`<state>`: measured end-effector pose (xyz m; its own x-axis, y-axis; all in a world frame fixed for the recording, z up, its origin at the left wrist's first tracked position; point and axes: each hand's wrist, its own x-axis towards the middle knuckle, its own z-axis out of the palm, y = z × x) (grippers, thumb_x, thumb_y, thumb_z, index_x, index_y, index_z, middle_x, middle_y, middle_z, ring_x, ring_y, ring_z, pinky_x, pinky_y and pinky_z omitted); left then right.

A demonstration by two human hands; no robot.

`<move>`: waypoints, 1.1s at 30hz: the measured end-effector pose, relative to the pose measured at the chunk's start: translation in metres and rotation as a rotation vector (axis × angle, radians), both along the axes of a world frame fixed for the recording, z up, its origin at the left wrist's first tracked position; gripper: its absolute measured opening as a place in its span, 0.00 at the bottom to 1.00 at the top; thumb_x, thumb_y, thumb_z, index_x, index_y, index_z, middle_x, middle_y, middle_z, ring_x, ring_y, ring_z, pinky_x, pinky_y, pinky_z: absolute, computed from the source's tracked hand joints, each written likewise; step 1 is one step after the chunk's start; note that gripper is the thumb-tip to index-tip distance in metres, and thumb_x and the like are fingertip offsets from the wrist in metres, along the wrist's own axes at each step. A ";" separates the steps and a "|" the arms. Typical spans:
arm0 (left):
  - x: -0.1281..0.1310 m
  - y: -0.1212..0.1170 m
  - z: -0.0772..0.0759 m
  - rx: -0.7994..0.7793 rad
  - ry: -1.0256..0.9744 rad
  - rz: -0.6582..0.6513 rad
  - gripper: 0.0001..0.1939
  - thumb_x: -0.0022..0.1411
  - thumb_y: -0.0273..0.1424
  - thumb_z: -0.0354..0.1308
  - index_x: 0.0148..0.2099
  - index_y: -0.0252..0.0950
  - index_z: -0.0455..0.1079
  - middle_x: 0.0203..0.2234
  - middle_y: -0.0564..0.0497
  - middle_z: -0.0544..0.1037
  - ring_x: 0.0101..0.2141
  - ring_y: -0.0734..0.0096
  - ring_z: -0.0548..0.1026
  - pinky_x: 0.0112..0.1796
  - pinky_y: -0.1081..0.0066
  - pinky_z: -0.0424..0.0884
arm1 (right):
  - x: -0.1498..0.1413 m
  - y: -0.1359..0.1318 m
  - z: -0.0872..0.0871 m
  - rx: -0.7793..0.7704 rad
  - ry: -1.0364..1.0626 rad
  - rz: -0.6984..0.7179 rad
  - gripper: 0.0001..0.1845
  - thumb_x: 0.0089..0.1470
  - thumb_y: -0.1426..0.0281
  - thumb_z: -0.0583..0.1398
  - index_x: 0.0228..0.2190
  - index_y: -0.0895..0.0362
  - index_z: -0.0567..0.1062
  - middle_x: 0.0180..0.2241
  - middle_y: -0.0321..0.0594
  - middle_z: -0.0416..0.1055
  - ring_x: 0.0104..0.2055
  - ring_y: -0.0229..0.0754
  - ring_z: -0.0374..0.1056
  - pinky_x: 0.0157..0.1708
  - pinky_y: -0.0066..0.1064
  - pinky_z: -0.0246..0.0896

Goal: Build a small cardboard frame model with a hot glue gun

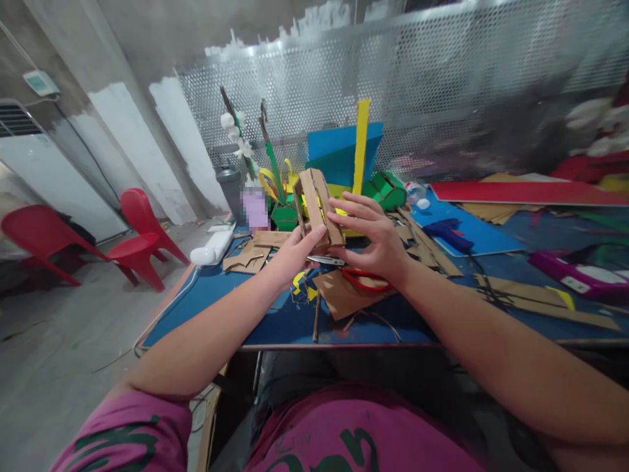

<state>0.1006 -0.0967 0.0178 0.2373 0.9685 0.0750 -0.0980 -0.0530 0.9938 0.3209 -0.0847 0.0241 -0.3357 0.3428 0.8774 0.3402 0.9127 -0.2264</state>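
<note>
My left hand (pixel 297 255) holds a small folded cardboard box (pixel 317 200) above the table, its thumb pressed on the near side. The box is tilted, with strip-like panels and gaps between them. My right hand (pixel 376 236) has its fingers spread along the box's right side and its thumb near the lower edge, touching it. Just below lie scissors with red handles (pixel 366 280), their blades pointing left under the box. A brown cardboard piece (pixel 339 298) lies beneath the scissors, with yellow scraps (pixel 312 293) beside it.
On the blue table (pixel 196 314) stand green hexagonal pots (pixel 285 216) with stems and a yellow upright strip (pixel 362 144). To the right are a blue glue gun (pixel 449 236), a purple device (pixel 580 275) and a red sheet (pixel 531 192). Red chairs (pixel 140 242) stand left.
</note>
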 end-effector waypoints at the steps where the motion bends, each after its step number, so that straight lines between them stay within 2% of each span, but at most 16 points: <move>1: 0.000 0.000 0.000 0.005 0.002 0.003 0.35 0.64 0.57 0.72 0.65 0.45 0.75 0.56 0.47 0.86 0.49 0.56 0.84 0.34 0.70 0.75 | 0.000 0.000 0.000 -0.010 0.004 -0.003 0.32 0.55 0.58 0.77 0.61 0.34 0.83 0.68 0.33 0.79 0.75 0.68 0.66 0.75 0.74 0.58; 8: 0.000 0.001 -0.001 0.003 0.003 -0.002 0.35 0.64 0.57 0.72 0.65 0.45 0.75 0.57 0.46 0.86 0.50 0.54 0.85 0.33 0.69 0.75 | 0.001 0.001 0.000 -0.020 0.000 -0.010 0.31 0.53 0.57 0.78 0.58 0.33 0.85 0.67 0.32 0.80 0.74 0.68 0.67 0.74 0.73 0.58; 13: 0.000 0.000 0.002 -0.018 -0.009 -0.006 0.35 0.64 0.57 0.72 0.65 0.44 0.75 0.57 0.45 0.86 0.50 0.56 0.84 0.34 0.70 0.75 | 0.001 0.002 -0.002 0.112 -0.019 -0.040 0.34 0.57 0.60 0.77 0.63 0.33 0.81 0.70 0.35 0.77 0.73 0.65 0.69 0.72 0.71 0.63; 17: 0.000 -0.003 0.004 -0.012 -0.035 -0.016 0.38 0.61 0.59 0.73 0.64 0.43 0.76 0.57 0.45 0.85 0.50 0.56 0.84 0.33 0.71 0.75 | -0.001 0.004 -0.006 0.218 -0.013 -0.075 0.31 0.59 0.64 0.76 0.62 0.36 0.82 0.68 0.38 0.78 0.70 0.62 0.73 0.67 0.64 0.71; 20: 0.001 -0.005 0.005 -0.016 -0.026 -0.009 0.38 0.60 0.60 0.73 0.63 0.43 0.76 0.56 0.45 0.85 0.49 0.57 0.84 0.33 0.71 0.76 | -0.002 0.006 -0.008 0.260 -0.008 -0.065 0.34 0.58 0.66 0.77 0.63 0.35 0.81 0.68 0.39 0.79 0.70 0.60 0.73 0.66 0.61 0.73; 27: 0.000 -0.002 0.002 -0.002 -0.018 -0.007 0.38 0.60 0.61 0.73 0.62 0.42 0.77 0.52 0.45 0.85 0.46 0.59 0.83 0.34 0.70 0.76 | -0.001 0.007 -0.009 0.283 -0.010 -0.066 0.38 0.57 0.66 0.78 0.65 0.33 0.79 0.68 0.37 0.79 0.70 0.60 0.73 0.63 0.61 0.76; 33: 0.000 -0.001 0.001 -0.002 -0.030 -0.018 0.40 0.59 0.61 0.74 0.63 0.42 0.75 0.56 0.44 0.85 0.48 0.57 0.83 0.33 0.70 0.76 | -0.001 0.010 -0.010 0.275 -0.012 -0.070 0.36 0.58 0.65 0.78 0.64 0.33 0.80 0.68 0.37 0.79 0.70 0.60 0.73 0.63 0.63 0.75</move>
<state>0.1009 -0.0978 0.0191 0.2524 0.9643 0.0802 -0.1290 -0.0486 0.9905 0.3197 -0.0743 0.0143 -0.3306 0.1147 0.9368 0.4056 0.9135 0.0313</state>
